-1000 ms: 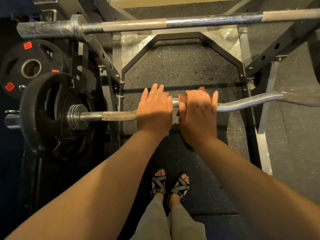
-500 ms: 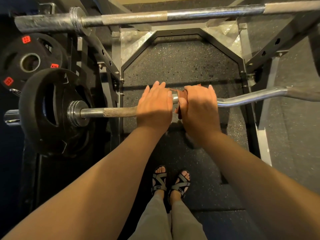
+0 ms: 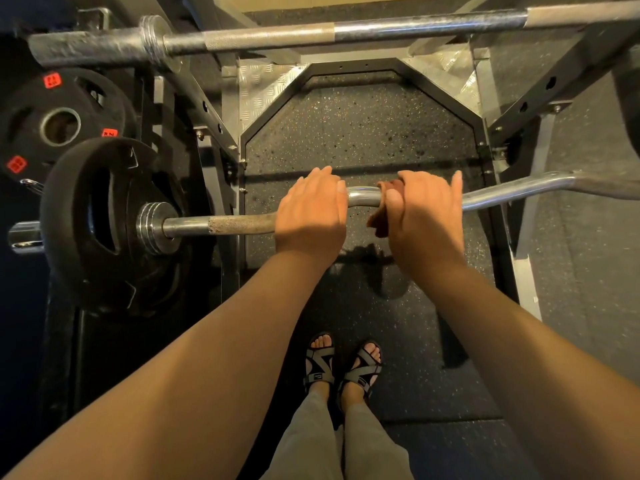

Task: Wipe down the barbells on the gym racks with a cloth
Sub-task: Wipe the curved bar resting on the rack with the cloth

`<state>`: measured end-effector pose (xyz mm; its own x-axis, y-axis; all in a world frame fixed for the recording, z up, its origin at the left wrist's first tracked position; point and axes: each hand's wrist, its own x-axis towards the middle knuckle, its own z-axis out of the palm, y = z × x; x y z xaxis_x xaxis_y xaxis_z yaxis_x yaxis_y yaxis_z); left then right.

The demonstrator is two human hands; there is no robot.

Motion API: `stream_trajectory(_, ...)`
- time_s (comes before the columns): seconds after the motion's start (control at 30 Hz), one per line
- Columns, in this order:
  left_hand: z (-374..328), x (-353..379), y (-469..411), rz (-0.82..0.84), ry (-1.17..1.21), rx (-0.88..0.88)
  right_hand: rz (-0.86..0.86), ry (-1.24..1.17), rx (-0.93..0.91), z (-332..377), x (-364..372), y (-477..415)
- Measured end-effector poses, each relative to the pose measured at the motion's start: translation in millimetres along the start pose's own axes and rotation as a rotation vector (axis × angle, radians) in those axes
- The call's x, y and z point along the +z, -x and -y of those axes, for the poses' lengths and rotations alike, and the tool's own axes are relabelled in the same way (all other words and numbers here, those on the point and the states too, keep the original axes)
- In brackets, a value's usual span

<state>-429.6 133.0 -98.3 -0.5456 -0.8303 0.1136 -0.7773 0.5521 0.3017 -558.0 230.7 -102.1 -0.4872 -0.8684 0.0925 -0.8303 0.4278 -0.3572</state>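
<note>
head view: your left hand [image 3: 311,216] lies over the curl bar [image 3: 235,225], grip unclear; right hand [image 3: 426,216] clutches the cloth [image 3: 380,223] round it; weight plate [image 3: 86,237] left, straight barbell [image 3: 415,27] beyond.

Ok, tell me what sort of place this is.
A gym's free-weight area, most likely: an EZ curl bar carrying a black weight plate, a straight barbell resting on a steel rack, and speckled rubber floor matting. The right hand holds a cloth on the curl bar.
</note>
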Motion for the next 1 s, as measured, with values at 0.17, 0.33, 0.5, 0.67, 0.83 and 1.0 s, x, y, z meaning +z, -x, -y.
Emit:
stream_trajectory(0.17, 18, 37, 10, -0.392, -0.104, 0.157, 0.009, -0.006, -0.018, 37, 12, 1)
stream_trajectory(0.33, 22, 41, 8, -0.521, -0.214, 0.234, 0.019, 0.006, -0.161, 10, 2, -8)
stream_trajectory(0.5, 20, 40, 4, -0.488, -0.255, 0.249, -0.075, -0.039, 0.087, 25, 13, 1)
stream_trajectory(0.67, 20, 38, 4, -0.479, -0.186, 0.207, -0.017, 0.034, -0.228, 20, 15, -2)
stream_trajectory(0.83, 16, 33, 3, -0.332, -0.191, 0.226, -0.103, -0.006, -0.035, 22, 2, -13)
stream_trajectory(1.0, 19, 33, 1, -0.471, -0.144, 0.192, -0.052, 0.16, -0.159, 41, 19, -24)
